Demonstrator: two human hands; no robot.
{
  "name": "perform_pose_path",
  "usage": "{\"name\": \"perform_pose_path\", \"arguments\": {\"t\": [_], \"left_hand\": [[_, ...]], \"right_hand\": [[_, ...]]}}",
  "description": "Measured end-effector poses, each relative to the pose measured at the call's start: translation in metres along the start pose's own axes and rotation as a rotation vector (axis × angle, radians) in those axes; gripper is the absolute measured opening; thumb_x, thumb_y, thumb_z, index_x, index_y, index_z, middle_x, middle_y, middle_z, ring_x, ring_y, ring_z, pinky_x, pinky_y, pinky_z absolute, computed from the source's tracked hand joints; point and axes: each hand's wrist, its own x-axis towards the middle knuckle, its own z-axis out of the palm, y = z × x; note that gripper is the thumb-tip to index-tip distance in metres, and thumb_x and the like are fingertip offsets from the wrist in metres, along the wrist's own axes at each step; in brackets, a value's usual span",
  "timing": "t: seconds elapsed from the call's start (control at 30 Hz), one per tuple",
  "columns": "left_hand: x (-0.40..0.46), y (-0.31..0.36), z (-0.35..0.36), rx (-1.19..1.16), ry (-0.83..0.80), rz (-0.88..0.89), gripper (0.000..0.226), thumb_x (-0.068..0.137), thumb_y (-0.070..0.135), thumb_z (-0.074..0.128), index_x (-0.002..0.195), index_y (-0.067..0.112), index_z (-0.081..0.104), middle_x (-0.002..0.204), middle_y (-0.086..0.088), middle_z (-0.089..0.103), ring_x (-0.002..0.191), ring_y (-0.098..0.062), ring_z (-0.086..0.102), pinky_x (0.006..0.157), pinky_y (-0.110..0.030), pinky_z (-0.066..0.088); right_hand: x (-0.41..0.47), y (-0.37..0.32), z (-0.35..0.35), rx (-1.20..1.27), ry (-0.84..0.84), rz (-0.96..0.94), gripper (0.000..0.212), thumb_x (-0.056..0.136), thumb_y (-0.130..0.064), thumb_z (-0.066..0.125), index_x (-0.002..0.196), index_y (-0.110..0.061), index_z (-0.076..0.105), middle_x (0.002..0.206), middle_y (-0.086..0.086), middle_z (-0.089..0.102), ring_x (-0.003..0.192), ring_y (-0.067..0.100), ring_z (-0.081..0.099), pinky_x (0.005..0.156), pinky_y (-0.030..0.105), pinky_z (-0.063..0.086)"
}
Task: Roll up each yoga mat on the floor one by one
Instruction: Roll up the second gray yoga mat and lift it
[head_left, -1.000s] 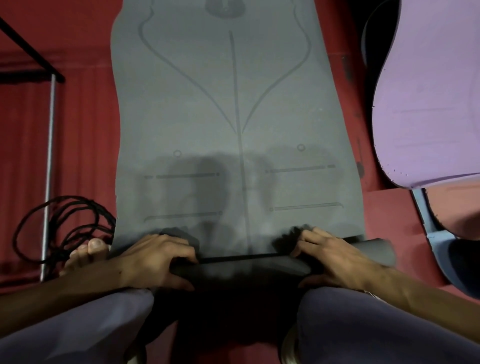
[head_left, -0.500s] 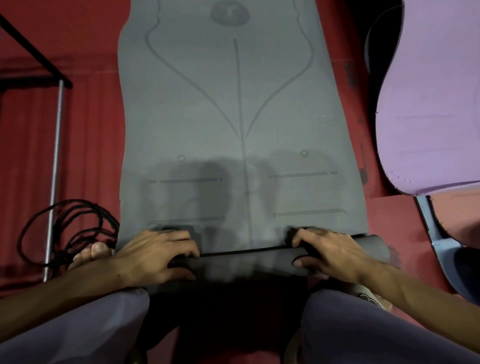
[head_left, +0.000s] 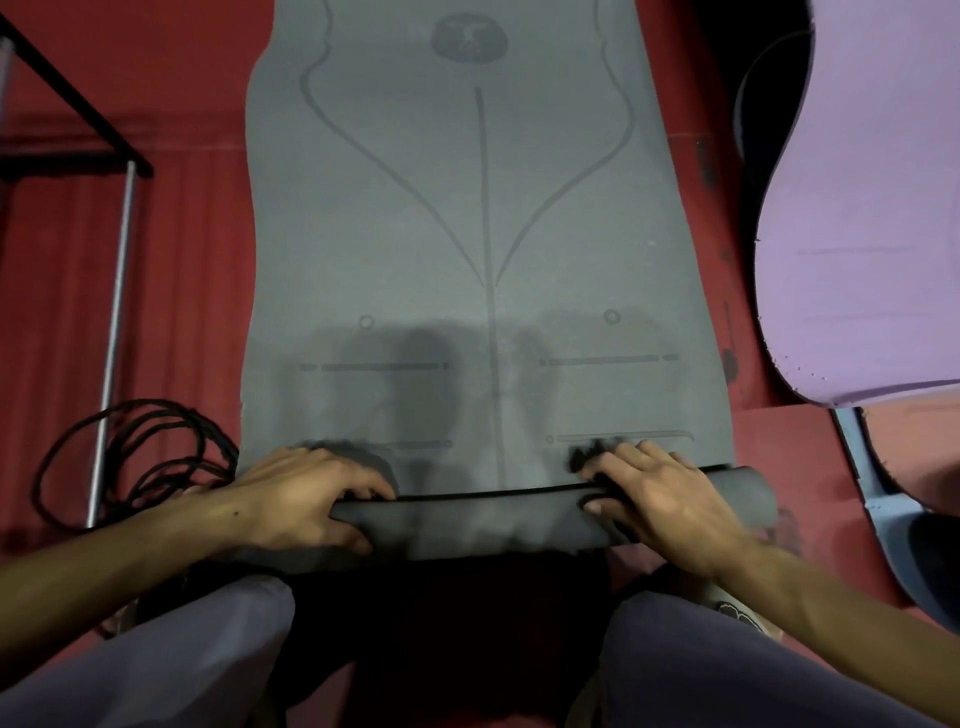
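roll (head_left: 519, 525) farther along, both hands (head_left: 306, 499) on it

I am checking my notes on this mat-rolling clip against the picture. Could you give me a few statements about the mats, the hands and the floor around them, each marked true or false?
1. Both hands grip the rolled end of the grey mat. True: the left hand and the right hand curl round the roll.
2. The grey mat is fully rolled. False: only its near end is rolled; most of it lies flat.
3. A purple mat lies to the right of the grey one. True.
4. The coiled black cord lies on top of the grey mat. False: it lies on the red floor, by the mat's left edge.
5. The grey mat is plain. False: it bears printed lines.
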Motion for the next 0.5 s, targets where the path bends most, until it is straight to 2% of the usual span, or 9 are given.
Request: {"name": "perform_pose_path", "arguments": {"t": [0.07,0.13,0.17,0.27,0.4,0.5], "left_hand": [[0.000,-0.003,0.002,-0.062,-0.003,-0.027,0.052,0.073,0.080,0.070,0.116,0.065,0.045,0.114,0.039,0.060,0.102,0.013,0.056,0.083,-0.019,0.044],[0.000,-0.005,0.002,-0.065,-0.002,-0.029,0.049,0.076,0.080,0.069,0.116,0.064,0.047,0.117,0.037,0.054,0.100,0.016,0.050,0.077,-0.012,0.036],[-0.001,-0.006,0.000,-0.056,0.004,-0.032,0.050,0.076,0.081,0.067,0.120,0.064,0.049,0.120,0.035,0.049,0.102,0.016,0.047,0.075,-0.007,0.031],[0.000,-0.009,-0.006,-0.051,0.017,-0.063,0.058,0.073,0.090,0.053,0.127,0.070,0.054,0.120,0.029,0.042,0.110,0.013,0.043,0.076,-0.001,0.025],[0.000,-0.006,-0.009,0.020,0.033,-0.045,0.071,0.073,0.091,0.036,0.141,0.068,0.041,0.118,0.028,0.047,0.115,0.010,0.046,0.071,-0.005,0.026],[-0.007,-0.003,-0.017,0.063,0.096,-0.041,0.059,0.082,0.088,0.036,0.133,0.060,0.042,0.115,0.032,0.052,0.110,0.005,0.056,0.069,-0.015,0.035]], "right_hand": [[-0.001,-0.003,-0.003,-0.027,0.030,-0.015,0.043,0.099,-0.073,0.030,0.109,-0.041,0.057,0.103,-0.019,0.056,0.098,0.011,0.056,0.081,0.036,0.051],[-0.002,-0.004,-0.006,-0.041,0.044,-0.041,0.046,0.099,-0.076,0.030,0.103,-0.040,0.058,0.098,-0.018,0.056,0.096,0.011,0.057,0.079,0.035,0.051],[-0.003,-0.003,-0.008,-0.045,0.035,-0.051,0.050,0.096,-0.081,0.032,0.103,-0.040,0.060,0.099,-0.018,0.057,0.097,0.011,0.057,0.080,0.035,0.052],[-0.003,0.001,-0.011,-0.097,-0.007,-0.079,0.075,0.075,-0.098,0.042,0.114,-0.038,0.064,0.110,-0.014,0.053,0.102,0.015,0.053,0.086,0.035,0.052],[-0.001,0.001,-0.012,-0.169,0.013,-0.117,0.068,0.082,-0.089,0.045,0.118,-0.035,0.068,0.110,-0.011,0.050,0.101,0.017,0.053,0.081,0.039,0.055],[0.004,0.002,-0.014,-0.158,0.019,-0.090,0.069,0.087,-0.088,0.038,0.126,-0.040,0.068,0.110,-0.014,0.054,0.103,0.016,0.057,0.079,0.040,0.056]]}}
